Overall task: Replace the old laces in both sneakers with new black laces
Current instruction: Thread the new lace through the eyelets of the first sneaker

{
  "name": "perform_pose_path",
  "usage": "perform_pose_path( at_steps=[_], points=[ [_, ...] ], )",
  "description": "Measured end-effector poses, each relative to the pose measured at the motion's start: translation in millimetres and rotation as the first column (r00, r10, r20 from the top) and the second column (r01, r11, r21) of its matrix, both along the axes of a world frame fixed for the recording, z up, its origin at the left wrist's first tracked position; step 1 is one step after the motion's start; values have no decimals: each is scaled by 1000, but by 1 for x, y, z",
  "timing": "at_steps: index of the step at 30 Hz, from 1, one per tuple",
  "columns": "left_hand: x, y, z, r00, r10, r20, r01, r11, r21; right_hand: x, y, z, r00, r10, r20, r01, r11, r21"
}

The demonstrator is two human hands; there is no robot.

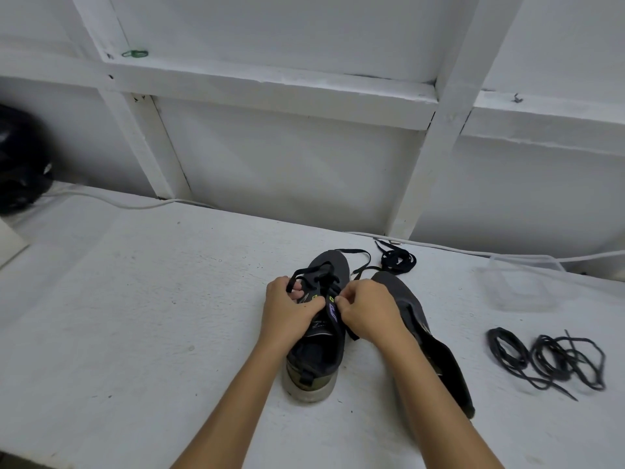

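Note:
A dark grey sneaker point(316, 360) with green and purple marks stands upright on the white table, toe pointing away. A flat black lace point(358, 255) runs through its eyelets and loops out past the toe. My left hand point(287, 309) grips the shoe's left side, with a loop of that lace over its fingers. My right hand point(368, 309) pinches the lace at the right eyelets. The second sneaker point(436, 353) lies on its side to the right, partly hidden by my right forearm.
A small coil of black lace point(397, 260) lies beyond the shoes. Two bundles of thin dark laces point(548, 360) lie at the right. A clear plastic container point(521, 286) sits far right. White cables point(135, 204) run along the wall; a black bag point(20, 164) sits far left.

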State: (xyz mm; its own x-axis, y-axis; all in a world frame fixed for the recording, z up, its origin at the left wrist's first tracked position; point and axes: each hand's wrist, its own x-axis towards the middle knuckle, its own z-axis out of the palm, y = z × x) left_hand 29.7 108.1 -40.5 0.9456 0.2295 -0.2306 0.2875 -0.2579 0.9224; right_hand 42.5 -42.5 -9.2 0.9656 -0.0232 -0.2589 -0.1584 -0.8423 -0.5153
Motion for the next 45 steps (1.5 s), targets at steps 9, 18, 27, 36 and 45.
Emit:
perform_pose_path(
  at_steps=[9,18,27,36,45],
  points=[
    [0,0,-4,1000,4,-28,-4,1000,-2,-6,-18,38,994,22,-107,41,829,558],
    [-1,2,-4,998,-1,-66,-1,1000,-31,7,-57,67,957,-278,-81,263,718,644],
    [-1,1,-1,998,-20,-52,23,998,51,6,2,6,978,71,196,-72,997,-1],
    [-2,1,0,998,-39,-40,44,991,123,19,11,12,984,154,89,-147,985,-86],
    [-5,2,2,998,-11,-65,16,997,72,-6,-45,77,999,-13,52,-19,815,579]
  ],
)
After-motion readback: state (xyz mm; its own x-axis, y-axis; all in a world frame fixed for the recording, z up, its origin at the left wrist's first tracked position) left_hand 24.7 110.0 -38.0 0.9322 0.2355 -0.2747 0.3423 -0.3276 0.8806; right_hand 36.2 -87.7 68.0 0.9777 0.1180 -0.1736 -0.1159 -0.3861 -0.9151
